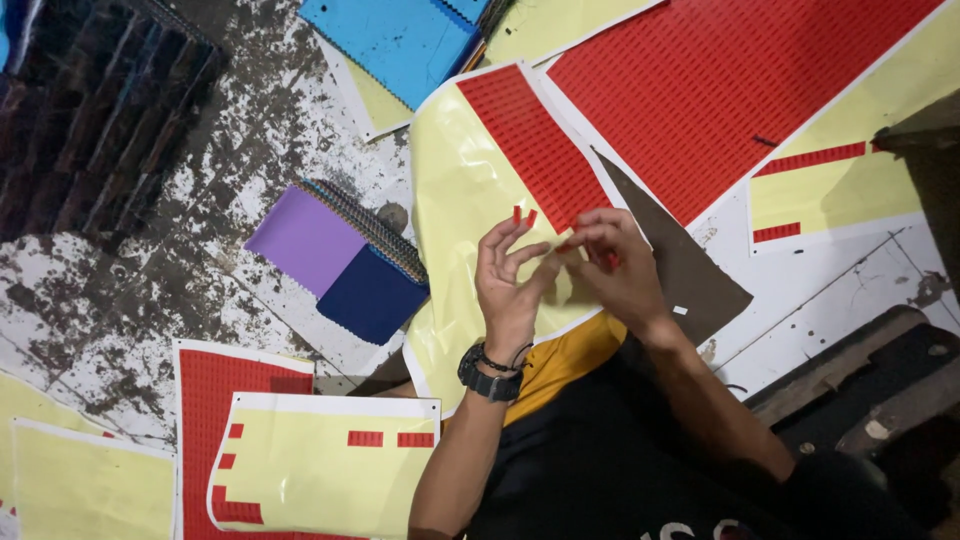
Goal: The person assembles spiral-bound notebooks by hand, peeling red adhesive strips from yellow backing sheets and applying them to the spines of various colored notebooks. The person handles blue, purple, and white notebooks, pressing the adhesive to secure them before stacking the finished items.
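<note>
Both hands meet over the yellow backing sheet (455, 200). The left hand (510, 280) carries small red stickers (524, 215) on spread fingertips; the right hand (615, 260) pinches another. The sheet's red strip (530, 145) remains; nearby sheets (320, 465) look mostly stripped.

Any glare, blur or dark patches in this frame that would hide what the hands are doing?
Head view: glare streaks the glossy yellow backing sheet beside the left hand; the right hand is slightly motion-soft; the lower right corner and the dark grate top left fall into shadow; red stickers on fingertips stay readable.
</note>
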